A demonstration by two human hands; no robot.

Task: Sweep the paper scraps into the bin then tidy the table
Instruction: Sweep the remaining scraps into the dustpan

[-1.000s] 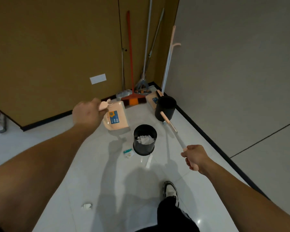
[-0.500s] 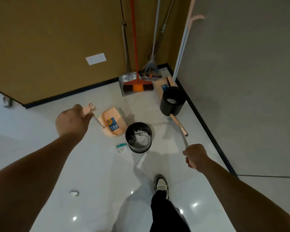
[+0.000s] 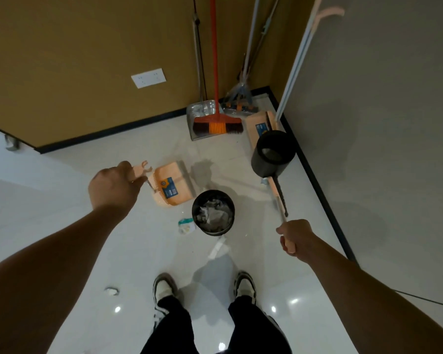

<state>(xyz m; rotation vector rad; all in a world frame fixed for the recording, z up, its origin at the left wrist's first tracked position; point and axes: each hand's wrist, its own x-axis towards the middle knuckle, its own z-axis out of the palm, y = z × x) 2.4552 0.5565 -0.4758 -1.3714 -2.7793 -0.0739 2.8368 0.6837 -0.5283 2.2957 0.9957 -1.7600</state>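
Gripping dustpan (image 3: 171, 184) and broom (image 3: 279, 198) beside bin (image 3: 213, 213).

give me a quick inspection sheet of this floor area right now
surface: glossy white tiled floor, shadows and light glints on it
job's things: black bin part full of crumpled paper; peach dustpan beside it; brush at its right
clutter: wrapper touching the bin's left side; paper strip in front of it; crumpled scrap near the left shoe
grippers: left hand closed on the dustpan's handle; right hand closed on the brush handle
cables: nothing seen
surroundings: second black bin, orange broom, metal dustpan and mops in the corner; wall socket
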